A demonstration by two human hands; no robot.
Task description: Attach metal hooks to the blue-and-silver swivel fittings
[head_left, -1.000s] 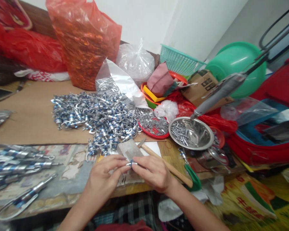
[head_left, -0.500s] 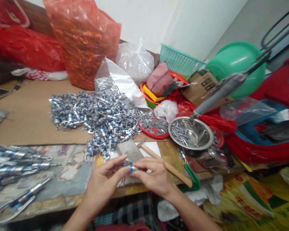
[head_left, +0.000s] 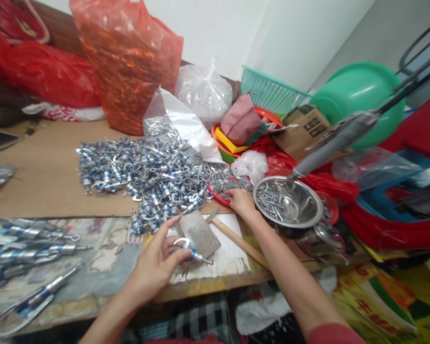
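My left hand (head_left: 161,260) grips a small silver-and-blue metal fitting (head_left: 191,251) with a curved hook at one end and a thin rod at the other. It is held over the near edge of a grey metal block (head_left: 198,234). My right hand (head_left: 241,203) is at the red plate (head_left: 220,198), its fingers bent together over a heap of small grey metal pieces (head_left: 232,182). The fingertips are partly hidden, so what they pinch cannot be made out. Right of the block lies a hammer with a wooden handle (head_left: 240,241).
A large pile of silver-and-blue fittings (head_left: 154,177) covers the cardboard (head_left: 50,177). More fittings (head_left: 32,248) lie at the left. A steel bowl of metal pins (head_left: 308,217) stands right of the plate, under a grey-handled tool (head_left: 318,153). Behind are a red bag (head_left: 129,71) and green basin (head_left: 361,100).
My right hand has let go of the fitting and moved up and right to the red plate. My left hand keeps the fitting, now with its rod showing.
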